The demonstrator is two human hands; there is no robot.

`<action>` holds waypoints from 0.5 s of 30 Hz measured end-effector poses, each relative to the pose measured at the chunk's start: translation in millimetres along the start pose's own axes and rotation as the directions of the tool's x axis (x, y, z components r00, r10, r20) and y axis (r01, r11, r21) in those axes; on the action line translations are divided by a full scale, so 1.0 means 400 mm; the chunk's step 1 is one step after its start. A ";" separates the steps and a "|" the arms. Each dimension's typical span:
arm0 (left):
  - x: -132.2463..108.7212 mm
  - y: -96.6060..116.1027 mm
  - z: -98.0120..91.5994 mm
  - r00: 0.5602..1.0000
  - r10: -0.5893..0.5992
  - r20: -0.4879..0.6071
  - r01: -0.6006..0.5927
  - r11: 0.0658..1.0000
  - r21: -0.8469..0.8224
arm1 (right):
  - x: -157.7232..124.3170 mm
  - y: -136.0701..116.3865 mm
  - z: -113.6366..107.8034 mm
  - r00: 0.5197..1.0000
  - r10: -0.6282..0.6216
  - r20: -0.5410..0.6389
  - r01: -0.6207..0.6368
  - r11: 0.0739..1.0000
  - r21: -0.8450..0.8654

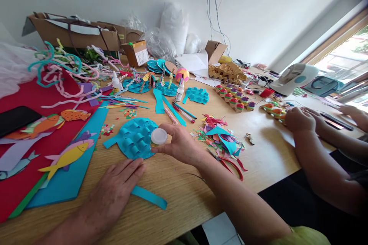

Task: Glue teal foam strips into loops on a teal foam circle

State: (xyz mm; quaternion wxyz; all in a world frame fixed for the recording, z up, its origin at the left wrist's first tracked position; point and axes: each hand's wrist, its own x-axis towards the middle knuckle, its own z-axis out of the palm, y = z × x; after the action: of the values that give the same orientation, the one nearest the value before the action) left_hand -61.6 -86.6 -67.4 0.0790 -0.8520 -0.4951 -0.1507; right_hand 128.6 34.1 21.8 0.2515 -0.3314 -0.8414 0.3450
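Observation:
Between the thumb and fingers of my right hand (181,143) is a small tub with a whitish round lid (159,136). It is over the right edge of a round blue paper piece (135,132) covered in raised curled strips. My left hand (115,187) lies flat on the table, its fingertips at the lower edge of that piece. A blue paper strip (150,197) sticks out by my left hand, and another blue tab (110,142) juts from the piece's left side. Red-handled scissors (230,164) lie right of my right forearm.
Paper scraps (222,134) are heaped at the right. Felt pens (184,111) and a glue bottle (179,92) are beyond the round piece. Paper fish (67,157) lie on coloured sheets at the left. Another person's hands (301,120) work at the far right near painted egg cartons (235,97).

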 end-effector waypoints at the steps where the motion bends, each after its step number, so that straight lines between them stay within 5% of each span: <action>1: 0.000 0.000 0.000 1.000 -0.005 -0.001 0.005 1.000 0.002 | 0.000 0.000 0.000 1.000 -0.008 -0.009 0.008 1.000 0.002; 15: 0.014 0.004 -0.014 0.998 0.040 -0.045 -0.037 0.997 0.066 | -0.002 -0.006 -0.001 0.997 0.027 -0.067 -0.014 0.982 0.188</action>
State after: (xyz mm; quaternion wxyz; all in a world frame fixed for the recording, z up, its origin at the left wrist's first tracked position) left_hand -58.6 -84.5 -60.3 0.1212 -0.8546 -0.4814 -0.1527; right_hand 128.7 32.3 23.8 0.3071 -0.3266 -0.7925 0.4136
